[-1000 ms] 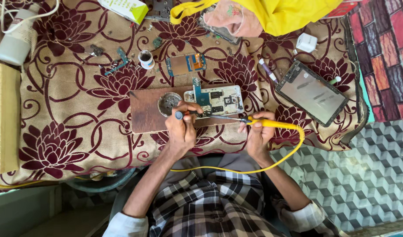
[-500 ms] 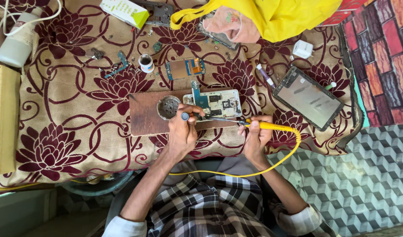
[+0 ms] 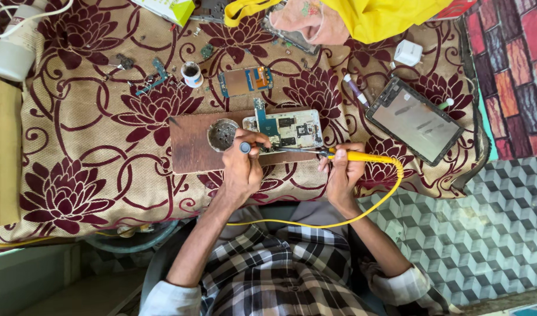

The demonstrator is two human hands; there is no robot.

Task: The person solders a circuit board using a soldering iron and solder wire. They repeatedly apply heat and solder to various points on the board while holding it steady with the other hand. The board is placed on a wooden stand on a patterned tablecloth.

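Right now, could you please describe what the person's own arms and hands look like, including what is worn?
Both hands, left hand and right hand, are bare, with no gloves, rings or watch that I can see. The forearms are bare too; pale shirt sleeves are rolled up near the elbows, the right cuff looking faintly checked.

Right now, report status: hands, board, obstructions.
Right hand gripping yellow soldering iron, tip at circuit board. Left hand pinching small tool on board. Nothing blocking.
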